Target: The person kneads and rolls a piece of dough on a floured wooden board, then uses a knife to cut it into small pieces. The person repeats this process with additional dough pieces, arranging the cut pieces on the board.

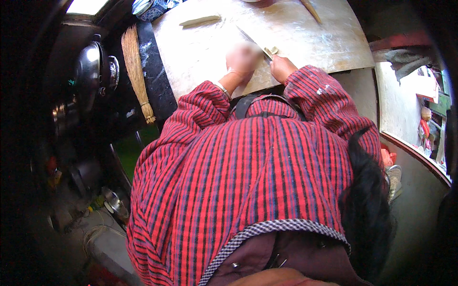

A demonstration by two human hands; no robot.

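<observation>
My right hand (282,68) grips a kitchen knife (248,37), its blade pointing up and to the left across a floured wooden board (322,46). A small pale piece of dough (274,50) lies beside the blade, just above that hand. My left hand (243,58) is lowered over the board at the near side of the blade. It is blurred, so its fingers and anything under them cannot be made out. Farther up the board rests a long strip of dough (199,20). A tapered wooden rolling pin (312,11) lies near the far edge.
A straw hand broom (137,75) lies on the dark surface left of the board. Behind it stands a blue-and-white patterned container (150,10). A shiny metal pot or lid (89,59) is farther left. My checked red sleeves (322,85) reach over the board's near edge.
</observation>
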